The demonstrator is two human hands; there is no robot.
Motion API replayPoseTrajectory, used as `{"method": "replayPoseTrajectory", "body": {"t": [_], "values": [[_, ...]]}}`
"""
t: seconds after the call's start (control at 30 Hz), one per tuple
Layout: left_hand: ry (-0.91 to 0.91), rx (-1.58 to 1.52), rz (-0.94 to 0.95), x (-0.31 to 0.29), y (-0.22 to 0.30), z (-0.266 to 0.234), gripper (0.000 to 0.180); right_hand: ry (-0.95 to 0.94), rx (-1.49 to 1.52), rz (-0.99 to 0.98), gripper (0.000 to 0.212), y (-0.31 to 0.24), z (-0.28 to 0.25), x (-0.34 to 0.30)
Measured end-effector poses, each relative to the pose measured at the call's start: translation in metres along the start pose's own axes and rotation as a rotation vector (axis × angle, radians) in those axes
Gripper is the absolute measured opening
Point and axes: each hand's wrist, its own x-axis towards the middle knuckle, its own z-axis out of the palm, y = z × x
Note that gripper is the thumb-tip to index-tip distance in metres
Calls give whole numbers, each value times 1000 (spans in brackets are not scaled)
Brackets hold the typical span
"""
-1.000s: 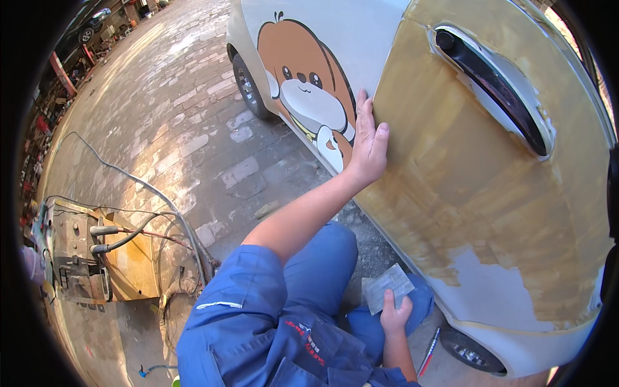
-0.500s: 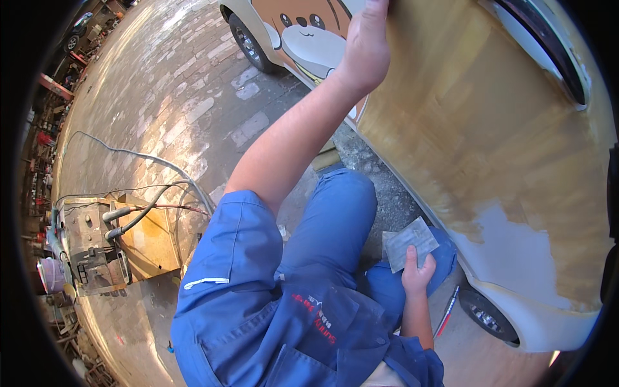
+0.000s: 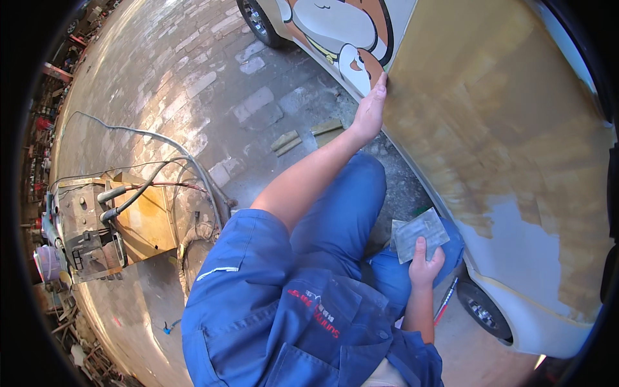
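My left hand (image 3: pixel 371 115) is stretched out at the left edge of the tan, filler-smeared panel (image 3: pixel 477 109) of a white vehicle. Its fingers look straight and lie against or very near the panel; no tool shows in it. Low on the right, over my bent knee, my right hand (image 3: pixel 423 266) grips flat, grey rectangular sheets (image 3: pixel 422 236), thumb on top. One sheet overlaps another, and their exact kind is not clear. A bare whitish patch (image 3: pixel 525 235) shows on the lower panel. Left of the tan area, the bodywork carries a brown-and-white cartoon animal (image 3: pixel 342 26).
A worn box-like machine (image 3: pixel 87 226) with thick cables (image 3: pixel 151 135) stands on the paved floor at left. Short tan blocks (image 3: pixel 287 142) lie beyond my left forearm. A red-and-silver stick (image 3: pixel 446 300) is near a wheel (image 3: pixel 483 309). Clutter lines the far left.
My left hand has come down the panel's left edge, nearer to me. The right hand still holds the grey sheets. The whole view has shifted slightly.
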Motion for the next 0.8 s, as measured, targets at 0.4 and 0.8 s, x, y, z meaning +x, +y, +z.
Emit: {"method": "replayPoseTrajectory", "body": {"t": [0.4, 0.8], "values": [[69, 345, -647, -49, -24, 0, 85, -7, 61, 188, 25, -6, 4, 25], [-531, -585, -614, -104, 70, 34, 25, -261, 58, 151, 41, -23, 7, 61]]}}
